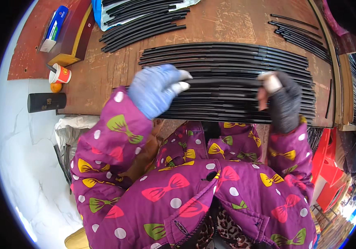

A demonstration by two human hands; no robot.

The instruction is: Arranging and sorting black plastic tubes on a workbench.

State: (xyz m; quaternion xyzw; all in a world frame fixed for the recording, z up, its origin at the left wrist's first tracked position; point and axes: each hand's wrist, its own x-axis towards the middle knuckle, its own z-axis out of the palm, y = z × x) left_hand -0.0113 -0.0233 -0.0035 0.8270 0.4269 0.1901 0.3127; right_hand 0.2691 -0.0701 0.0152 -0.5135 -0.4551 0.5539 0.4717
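My left hand [155,89], in a light blue glove, pinches the left end of a thin black tube [225,81]. At its other end my right hand [283,99], in a dark glove that leaves the fingertips bare, closes on the same tube. The right fingers are a little blurred by motion. The tube lies level between my hands, just above a wide row of black rods [227,54]. Those rods rest side by side on the brown table, with stepped joints near their middles. My hands hide parts of the row.
More black tubes [145,31] lie at the far left on a blue-and-white bag [98,14]. A smaller bunch of thin black rods [302,39] is at the far right. Along the left stand a wooden box [72,37], a paper cup [60,74] and a black case [46,102].
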